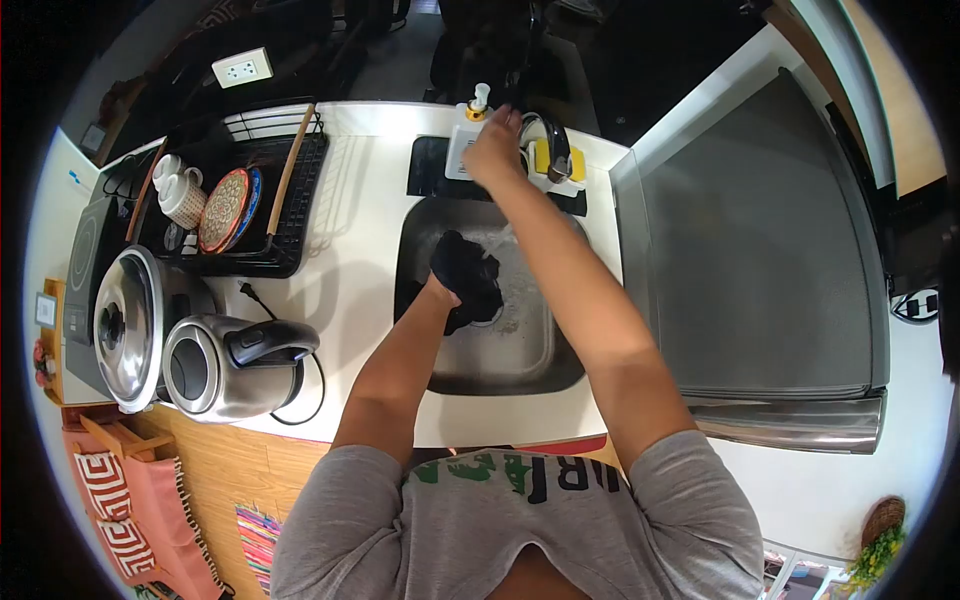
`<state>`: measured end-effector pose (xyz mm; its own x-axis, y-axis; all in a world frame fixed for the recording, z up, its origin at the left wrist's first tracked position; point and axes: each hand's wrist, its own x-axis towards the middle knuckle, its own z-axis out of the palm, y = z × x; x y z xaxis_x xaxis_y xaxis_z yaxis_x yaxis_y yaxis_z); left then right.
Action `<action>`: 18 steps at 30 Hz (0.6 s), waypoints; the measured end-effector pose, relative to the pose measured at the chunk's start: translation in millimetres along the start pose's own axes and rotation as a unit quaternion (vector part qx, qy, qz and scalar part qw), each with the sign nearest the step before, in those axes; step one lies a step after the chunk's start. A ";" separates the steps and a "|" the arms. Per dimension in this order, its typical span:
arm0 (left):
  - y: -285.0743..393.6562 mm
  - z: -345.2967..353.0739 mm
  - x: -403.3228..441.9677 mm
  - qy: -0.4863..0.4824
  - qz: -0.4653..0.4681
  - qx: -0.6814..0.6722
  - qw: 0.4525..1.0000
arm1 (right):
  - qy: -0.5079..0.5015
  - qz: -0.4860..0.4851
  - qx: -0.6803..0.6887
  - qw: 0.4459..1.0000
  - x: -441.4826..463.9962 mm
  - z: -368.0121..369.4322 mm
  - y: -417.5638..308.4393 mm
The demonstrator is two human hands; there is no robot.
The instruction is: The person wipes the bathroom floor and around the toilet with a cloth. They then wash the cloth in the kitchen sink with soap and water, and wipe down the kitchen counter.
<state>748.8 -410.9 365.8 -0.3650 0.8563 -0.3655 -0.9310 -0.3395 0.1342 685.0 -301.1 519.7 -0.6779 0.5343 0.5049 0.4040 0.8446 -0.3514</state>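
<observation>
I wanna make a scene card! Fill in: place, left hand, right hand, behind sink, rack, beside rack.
Place: a kitchen counter with a metal sink
Left hand: the left hand is in the sink, mostly hidden by black cloth
Right hand: the right hand is beside a white pump bottle; touching unclear
Behind sink: pump bottle, yellow sponge
Rack: black dish rack holding cups and patterned plates
Beside rack: electric kettle, lidded pot

I count two hands (490, 152), one crumpled black cloth (472, 278), one rectangular stainless-steel sink (545, 350), one white pump bottle (457, 155), one silver black-handled kettle (215, 372), one domed steel lid (142, 330), one black wire dish rack (307, 222) and at least two round patterned plates (223, 212).
</observation>
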 end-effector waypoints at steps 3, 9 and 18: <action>1.3 4.2 -2.0 -0.017 0.015 0.013 1.000 | -0.070 0.116 0.078 0.988 37.3 13.1 2.0; 5.2 -11.6 4.4 0.000 0.052 0.114 0.992 | -0.159 0.074 0.131 0.976 31.3 7.2 3.5; 17.0 -38.0 -24.0 -0.131 0.050 0.430 0.892 | -0.094 -0.119 0.225 0.962 -91.4 -101.9 16.0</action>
<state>742.0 -452.0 341.8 -0.3313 0.9383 -0.0990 -0.5157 -0.0922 0.8518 816.0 -333.0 548.3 -0.8346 0.2767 0.4764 -0.0546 0.8189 -0.5714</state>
